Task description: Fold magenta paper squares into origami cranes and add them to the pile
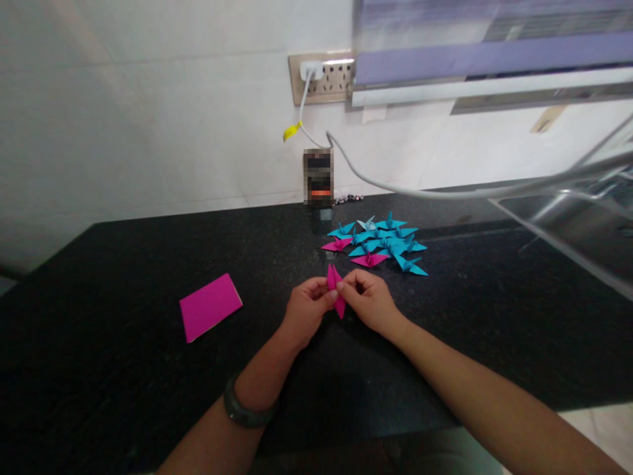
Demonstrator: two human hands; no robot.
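Note:
Between my two hands is a piece of folded pink origami paper (pixel 339 305), narrow and pointed, with two tips at its far end and one at its near end. My left hand (pixel 307 309) pinches its left side between thumb and fingers. From the right, my right hand (pixel 368 299) grips it, thumb pressed on the middle. Just beyond my hands lies a cluster of folded paper cranes, mostly blue cranes (pixel 390 245), with a pink crane (pixel 370 260), another pink crane (pixel 338 245) and a pale crane (pixel 367 224).
A stack of pink paper (pixel 210 307) lies left on the black countertop (pixel 123 264). A pixelated upright device (pixel 319 177) leans on the wall beside a beaded strand (pixel 349 198). A white cable (pixel 366 178) hangs from the socket (pixel 326 78) and runs right, above the counter.

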